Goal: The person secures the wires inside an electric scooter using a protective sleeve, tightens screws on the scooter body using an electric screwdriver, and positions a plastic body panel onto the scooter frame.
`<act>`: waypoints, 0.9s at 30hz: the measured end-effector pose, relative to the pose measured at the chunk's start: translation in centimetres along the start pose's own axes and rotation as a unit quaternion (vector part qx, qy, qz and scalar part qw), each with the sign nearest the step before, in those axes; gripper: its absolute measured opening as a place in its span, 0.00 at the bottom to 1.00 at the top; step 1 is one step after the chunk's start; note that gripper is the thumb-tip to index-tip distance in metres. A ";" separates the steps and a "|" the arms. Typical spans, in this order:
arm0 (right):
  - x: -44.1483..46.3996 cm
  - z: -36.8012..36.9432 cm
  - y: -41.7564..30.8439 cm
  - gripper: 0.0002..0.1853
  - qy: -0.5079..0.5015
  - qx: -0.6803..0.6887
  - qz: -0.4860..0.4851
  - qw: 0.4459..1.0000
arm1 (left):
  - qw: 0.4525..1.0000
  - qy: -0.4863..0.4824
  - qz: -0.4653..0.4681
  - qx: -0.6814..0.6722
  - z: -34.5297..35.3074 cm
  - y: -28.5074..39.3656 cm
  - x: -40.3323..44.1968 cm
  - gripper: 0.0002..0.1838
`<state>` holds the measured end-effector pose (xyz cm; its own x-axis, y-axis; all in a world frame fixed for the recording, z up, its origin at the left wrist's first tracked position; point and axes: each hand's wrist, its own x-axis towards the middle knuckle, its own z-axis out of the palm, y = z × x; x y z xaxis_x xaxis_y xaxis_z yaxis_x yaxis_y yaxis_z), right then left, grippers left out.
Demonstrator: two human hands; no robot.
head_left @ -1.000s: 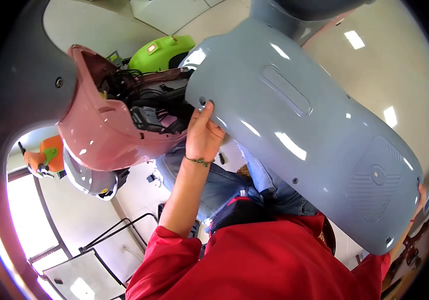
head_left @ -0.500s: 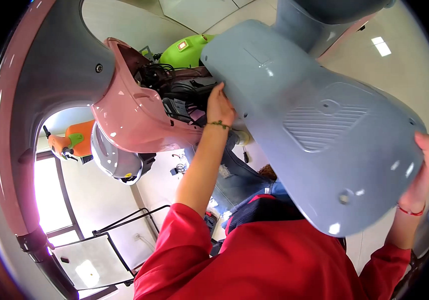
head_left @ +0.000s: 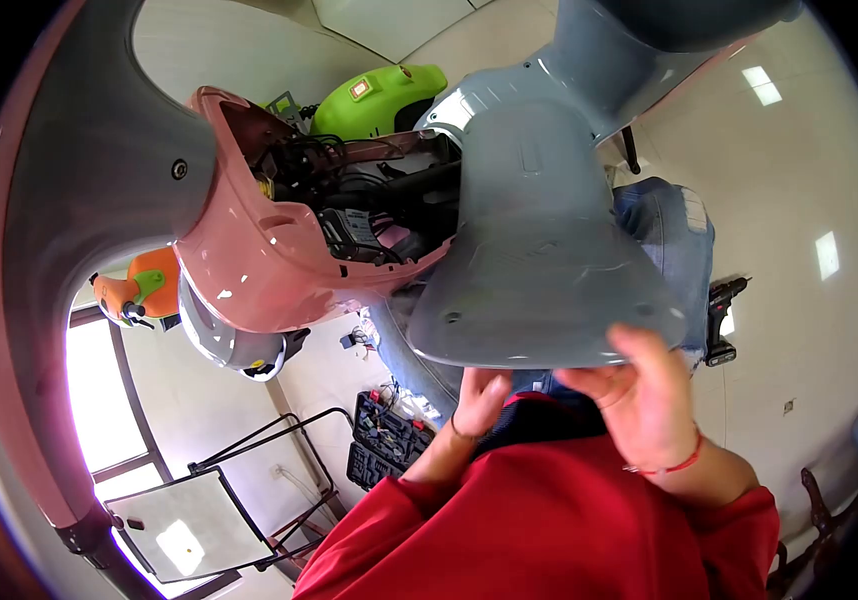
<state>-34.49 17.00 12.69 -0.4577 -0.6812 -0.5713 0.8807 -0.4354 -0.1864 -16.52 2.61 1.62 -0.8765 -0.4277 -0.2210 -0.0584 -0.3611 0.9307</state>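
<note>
A grey plastic scooter footboard panel (head_left: 549,260) lies level in front of me, over the pink scooter body (head_left: 279,255). My right hand (head_left: 649,405) is at the panel's near edge, thumb over the top and fingers at the underside. At the same edge, further left, is my left hand (head_left: 477,402). Its thumb shows just below the rim, while the panel hides its other fingers. Beside the panel, black wiring and a controller-like box (head_left: 351,232) show inside the open pink body.
A cordless drill (head_left: 721,320) lies on the floor to the right. An open black tool case (head_left: 386,437) is at lower left. A green scooter body (head_left: 374,100) stands behind. A white-topped frame (head_left: 189,525) and the pink scooter's curved front (head_left: 24,300) are at left.
The grey panel has swung down from a tilted pose, its near end moving left. My left hand has left its far side for the near edge; my right hand has moved left along with it.
</note>
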 end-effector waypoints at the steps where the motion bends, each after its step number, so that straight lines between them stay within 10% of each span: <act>1: 0.2 0.3 1.2 0.15 -0.001 0.014 0.025 1.000 | 1.000 0.000 0.000 -0.001 1.9 1.8 0.5 0.28; 3: 0.5 0.4 3.5 0.14 -0.005 0.042 0.063 0.997 | 0.989 0.050 0.129 -0.048 4.7 4.4 1.0 0.26; 10: 0.9 -2.5 4.7 0.13 -0.085 -0.132 0.110 0.981 | 0.969 0.245 -0.012 0.038 3.3 5.8 1.3 0.24; 13: -0.3 -5.7 2.3 0.11 -0.171 -0.329 0.131 0.919 | 0.962 0.265 -0.018 0.056 3.9 6.8 1.3 0.21; 15: -0.9 -8.5 0.2 0.12 -0.173 -0.673 -0.150 0.704 | 0.959 0.278 -0.026 0.045 4.2 8.1 1.4 0.21; 19: 1.6 -10.8 -2.7 0.37 -0.064 -0.760 -0.366 0.533 | 0.960 0.261 0.003 0.103 6.0 11.3 2.9 0.07; 22: 5.0 -10.4 -2.9 0.48 -0.125 -0.762 -0.360 0.524 | 0.969 0.117 -0.032 0.215 5.7 13.3 3.2 0.13; 27: 9.9 -12.2 1.1 0.50 -0.241 -0.795 -0.283 0.479 | 0.942 0.169 -0.026 0.288 6.6 15.0 7.0 0.12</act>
<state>-36.55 16.96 -2.95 -0.3153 -0.9425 0.1109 -0.5969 0.1061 -0.7953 -26.70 -0.35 15.97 -0.6693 -0.6962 -0.2594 -0.4315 0.0800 0.8986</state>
